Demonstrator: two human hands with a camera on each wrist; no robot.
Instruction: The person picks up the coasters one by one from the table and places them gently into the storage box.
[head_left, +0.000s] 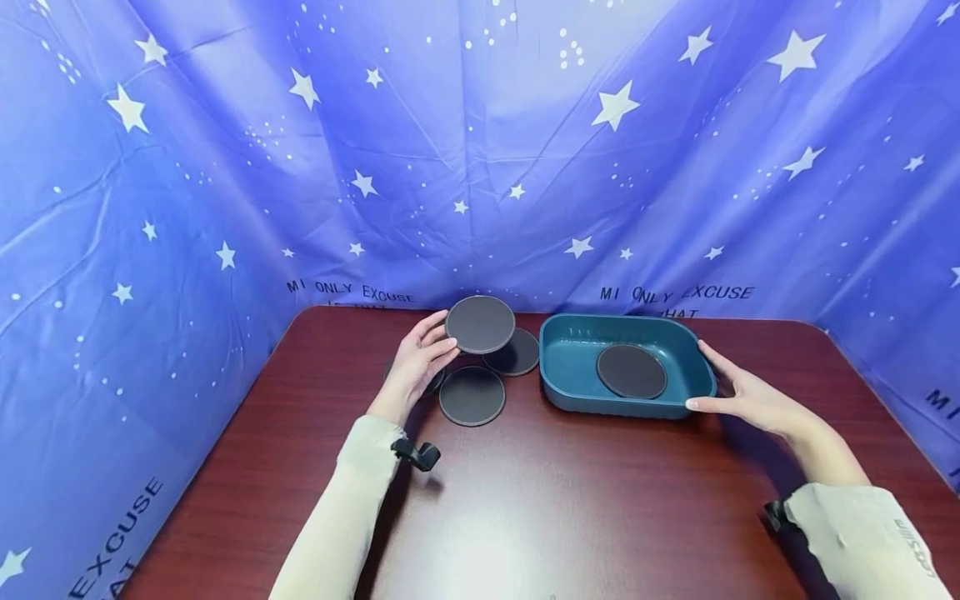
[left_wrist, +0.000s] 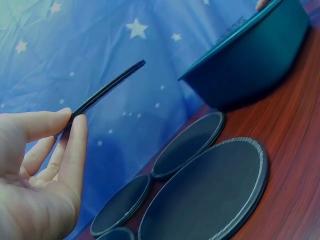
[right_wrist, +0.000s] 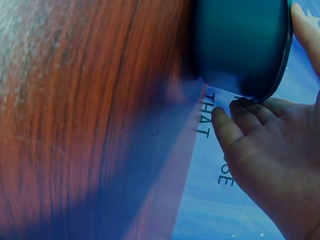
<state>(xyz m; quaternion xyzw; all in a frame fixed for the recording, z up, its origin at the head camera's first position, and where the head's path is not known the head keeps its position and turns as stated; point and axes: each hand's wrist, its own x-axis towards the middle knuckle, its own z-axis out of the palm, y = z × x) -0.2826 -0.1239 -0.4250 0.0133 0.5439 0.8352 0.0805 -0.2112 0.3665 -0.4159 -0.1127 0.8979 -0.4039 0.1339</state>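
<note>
Starry blue curtain [head_left: 480, 133] behind brown table [head_left: 615, 492]

Head view faces forward and down; close wrist views share the teal tub [head_left: 573, 357].

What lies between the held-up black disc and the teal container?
In the head view, another black disc lies there on the table, partly hidden by the held-up disc, beside the teal container.
</note>
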